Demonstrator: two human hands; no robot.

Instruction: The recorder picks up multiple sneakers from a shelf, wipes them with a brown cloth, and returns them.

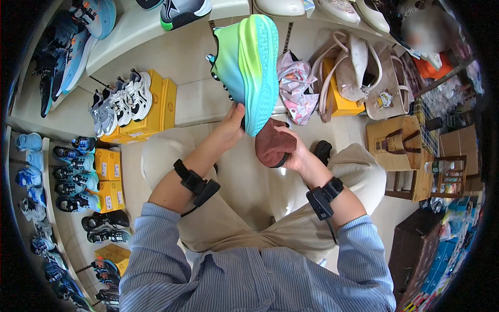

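The left hand [232, 125] grips the near end of a green-and-blue sneaker [248, 73], held up at the centre with its sole turned to the right; most of its fingers are hidden behind the shoe, so how they are set cannot be told. The right hand [297, 154] pinches a bunched brown cloth [274, 144] just right of the sneaker's near end, its fingers partly covered by the folds; whether cloth and sole touch is hard to make out. A green-soled sneaker [185, 14] is cut off at the far edge. The shoes in the left rack [46, 208] crowd and bend too much to count, and the plastic-wrapped goods [453, 229] at the right blur together. Countable are one sneaker and one cloth in the hands, two black wrist devices [196, 183], two pale handbags [387, 83] at far right, and one brown paper bag [375, 136] nearer than them.
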